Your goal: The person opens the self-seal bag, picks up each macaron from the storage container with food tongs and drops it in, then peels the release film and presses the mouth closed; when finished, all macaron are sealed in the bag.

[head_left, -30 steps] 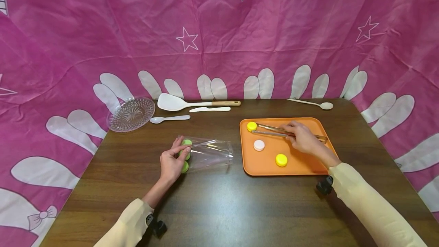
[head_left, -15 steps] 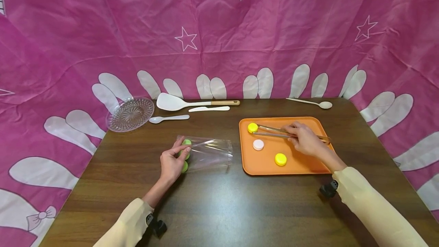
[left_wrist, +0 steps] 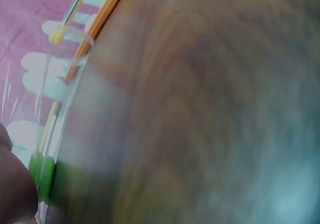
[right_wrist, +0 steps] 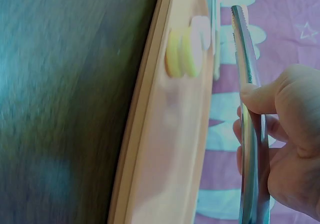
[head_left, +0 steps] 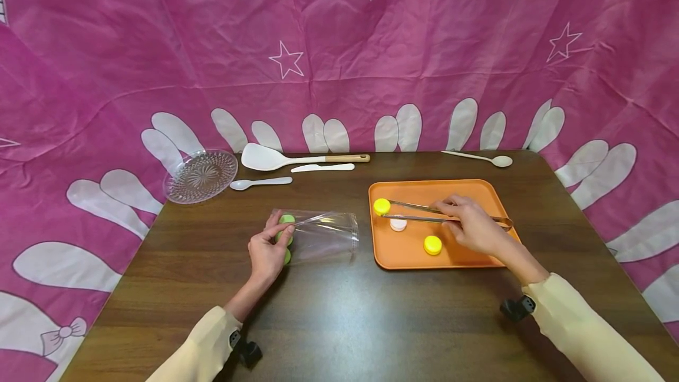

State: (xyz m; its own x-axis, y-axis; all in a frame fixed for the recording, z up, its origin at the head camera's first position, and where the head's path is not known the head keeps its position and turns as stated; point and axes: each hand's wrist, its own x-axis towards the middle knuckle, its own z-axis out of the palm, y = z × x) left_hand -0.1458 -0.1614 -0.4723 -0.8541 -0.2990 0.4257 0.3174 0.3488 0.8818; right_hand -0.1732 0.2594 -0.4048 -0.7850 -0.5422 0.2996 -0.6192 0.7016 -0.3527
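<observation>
My left hand (head_left: 269, 251) pinches the closed end of a clear plastic bag (head_left: 329, 234) lying on the table. Several green macarons (head_left: 287, 219) are inside, partly covered by my fingers. My right hand (head_left: 472, 223) grips metal tongs (head_left: 419, 217) over the orange tray (head_left: 414, 259). At the tongs' tips, near the tray's left rim, is a yellow macaron (head_left: 382, 206), also seen in the left wrist view. One tong arm crosses in front of a pale pink macaron (head_left: 398, 226). Another yellow macaron (head_left: 432, 245) lies nearer on the tray; the right wrist view shows it below the tongs.
Along the back of the wooden table (head_left: 339, 323) lie a clear patterned plate (head_left: 204, 175), a white spatula (head_left: 265, 158) with a wooden handle, a white knife (head_left: 323, 167), a white spoon (head_left: 260, 183) and a wooden spoon (head_left: 498, 161). A pink curtain (head_left: 339, 28) hangs behind.
The tongs and the yellow macaron at their tips have shifted left and toward me, so a tong arm now overlaps the pink macaron. My left hand keeps its place on the bag.
</observation>
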